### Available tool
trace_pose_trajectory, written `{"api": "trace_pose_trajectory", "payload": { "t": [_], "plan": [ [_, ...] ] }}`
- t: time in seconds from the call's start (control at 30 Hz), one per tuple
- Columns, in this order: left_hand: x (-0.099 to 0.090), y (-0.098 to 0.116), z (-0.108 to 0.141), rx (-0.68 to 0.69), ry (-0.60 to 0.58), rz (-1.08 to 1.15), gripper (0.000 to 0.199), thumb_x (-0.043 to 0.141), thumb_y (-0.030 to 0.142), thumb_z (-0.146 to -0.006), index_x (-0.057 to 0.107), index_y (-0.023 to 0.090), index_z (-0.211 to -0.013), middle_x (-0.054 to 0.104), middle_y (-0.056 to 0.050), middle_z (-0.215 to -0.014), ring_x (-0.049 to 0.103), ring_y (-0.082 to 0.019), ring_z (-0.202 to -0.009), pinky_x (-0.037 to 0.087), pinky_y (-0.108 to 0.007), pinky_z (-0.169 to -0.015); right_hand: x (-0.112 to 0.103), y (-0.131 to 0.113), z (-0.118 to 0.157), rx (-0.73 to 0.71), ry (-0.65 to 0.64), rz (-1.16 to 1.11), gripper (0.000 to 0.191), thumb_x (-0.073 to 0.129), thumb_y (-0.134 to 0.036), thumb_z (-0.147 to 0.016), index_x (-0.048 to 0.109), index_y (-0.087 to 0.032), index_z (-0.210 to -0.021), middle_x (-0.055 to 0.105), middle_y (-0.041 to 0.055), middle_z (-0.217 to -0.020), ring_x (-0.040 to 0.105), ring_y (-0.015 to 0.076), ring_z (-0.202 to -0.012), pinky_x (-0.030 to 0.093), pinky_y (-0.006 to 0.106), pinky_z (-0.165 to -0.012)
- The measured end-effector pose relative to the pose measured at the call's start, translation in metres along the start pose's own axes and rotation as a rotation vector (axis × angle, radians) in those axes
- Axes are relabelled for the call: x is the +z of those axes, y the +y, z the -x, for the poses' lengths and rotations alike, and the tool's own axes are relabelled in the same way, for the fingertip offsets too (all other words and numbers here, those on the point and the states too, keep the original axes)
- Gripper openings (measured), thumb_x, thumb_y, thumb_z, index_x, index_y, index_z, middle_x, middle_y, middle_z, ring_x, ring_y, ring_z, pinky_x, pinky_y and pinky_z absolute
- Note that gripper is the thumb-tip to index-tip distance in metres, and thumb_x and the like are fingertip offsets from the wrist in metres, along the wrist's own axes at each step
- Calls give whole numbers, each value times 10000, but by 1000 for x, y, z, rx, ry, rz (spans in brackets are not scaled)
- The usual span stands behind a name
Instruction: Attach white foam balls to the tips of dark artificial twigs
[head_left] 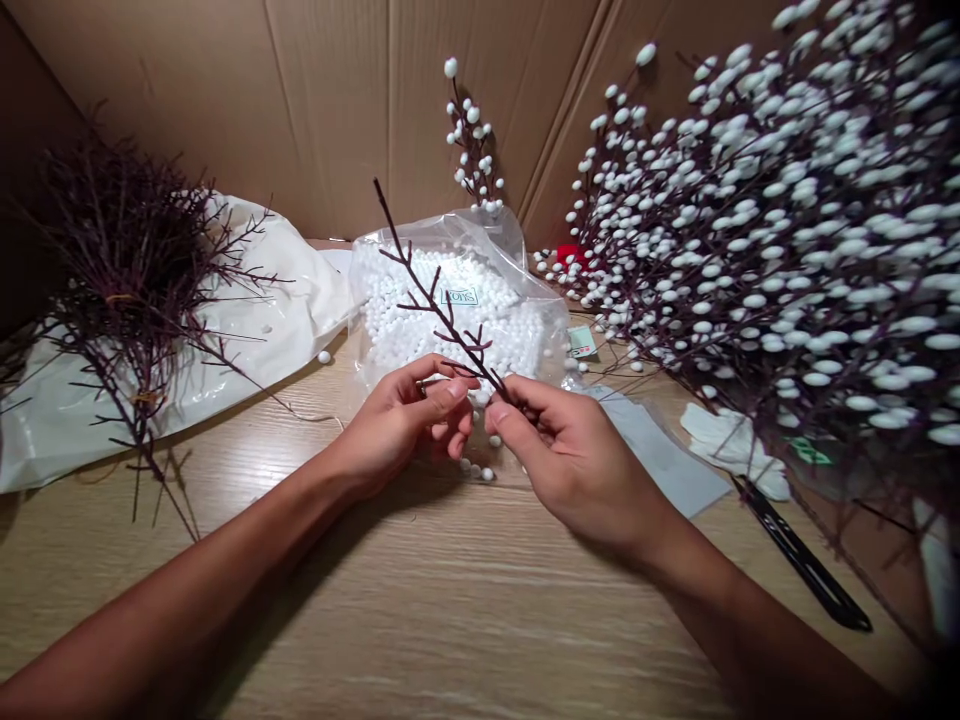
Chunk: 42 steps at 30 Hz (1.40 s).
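A dark brown artificial branch (433, 300) with short bare side twigs slants up and to the left over a bag of white foam berries (382, 320). My right hand (574, 455) is closed around its lower stem, thumb on top. Beside it, my left hand (401, 425) has thumb and index finger pressed together at a low side twig; what they pinch, if anything, is hidden. Its other fingers curl loosely beneath. A few loose white berries (487, 474) lie on the table between and below the hands.
Bundled bare branches (142, 260) rest on a white plastic bag (262, 270) at left. Many berry-tipped branches (787, 230) crowd the right side. A black utility knife (806, 560) lies by a crumpled white glove or cloth (731, 445). Cardboard (330, 100) stands behind.
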<state>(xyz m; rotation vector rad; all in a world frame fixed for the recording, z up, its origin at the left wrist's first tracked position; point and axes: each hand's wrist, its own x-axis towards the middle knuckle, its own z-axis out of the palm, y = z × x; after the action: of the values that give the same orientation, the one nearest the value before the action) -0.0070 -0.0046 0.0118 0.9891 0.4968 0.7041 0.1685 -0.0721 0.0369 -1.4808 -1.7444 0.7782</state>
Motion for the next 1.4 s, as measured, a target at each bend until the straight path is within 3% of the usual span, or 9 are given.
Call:
{"api": "trace_pose_trajectory", "payload": {
  "t": [0.23,0.4,0.6,0.73,1.0,1.1,1.23,1.33,1.4],
  "plan": [
    [2,0,-1,23,-50,6,277,781,371,-868,631,139,-853,591,0,-684,538,-94,-568,388,-230,-540,2,-1,-1,-30,-26,47,288,470,-338,-1042,532,-220,-787,567,-1,-689,493,152,-626,359,282,-574],
    [5,3,3,73,18,3,355,874,351,-768,653,152,-963,536,43,-665,444,-65,-522,319,-208,-471,4,-1,-1,-148,100,315,289,486,-220,-994,363,-240,-733,412,-55,-592,330,112,-514,279,281,-544],
    [5,3,0,100,131,-1,393,917,373,-700,627,150,-842,534,56,-589,430,-56,-436,294,-201,-407,8,1,-1,-184,134,455,231,477,-170,-977,407,-234,-767,397,-51,-604,359,120,-523,278,293,-566],
    [3,4,-1,97,103,11,376,900,377,-728,630,146,-853,530,44,-569,456,-73,-468,317,-199,-429,7,-3,1,-30,50,262,182,532,-252,-995,531,-216,-816,513,-31,-646,446,124,-570,338,275,-576],
    [-5,3,1,154,-20,1,261,818,330,-838,625,172,-914,593,15,-693,537,-91,-573,373,-201,-494,-13,-9,-4,265,-285,-492,305,731,-444,-888,710,-141,-916,574,4,-715,477,104,-606,364,224,-524],
    [-5,4,1,149,-34,-24,272,821,343,-834,627,168,-908,603,11,-693,521,-87,-559,367,-202,-490,-14,-5,-5,361,-297,-641,364,739,-485,-868,724,-129,-940,614,36,-757,515,115,-631,397,226,-538],
    [-2,5,2,128,16,-36,329,849,359,-806,645,161,-973,576,32,-679,478,-68,-514,348,-197,-471,-9,-2,-7,412,-221,-614,307,755,-452,-869,682,-154,-860,570,-9,-700,467,88,-584,344,202,-508],
    [1,6,2,126,57,-52,427,832,395,-824,645,158,-1126,557,48,-638,475,-71,-493,372,-202,-476,-6,-2,-6,294,-160,-442,269,712,-412,-916,656,-169,-816,581,-18,-687,484,96,-595,366,218,-535],
    [3,7,2,118,101,-66,513,837,422,-812,620,147,-1187,582,39,-630,514,-90,-485,392,-212,-472,-3,-3,-5,181,-48,-243,219,682,-365,-942,664,-179,-827,641,2,-747,552,122,-662,420,244,-602]
  ]
}}
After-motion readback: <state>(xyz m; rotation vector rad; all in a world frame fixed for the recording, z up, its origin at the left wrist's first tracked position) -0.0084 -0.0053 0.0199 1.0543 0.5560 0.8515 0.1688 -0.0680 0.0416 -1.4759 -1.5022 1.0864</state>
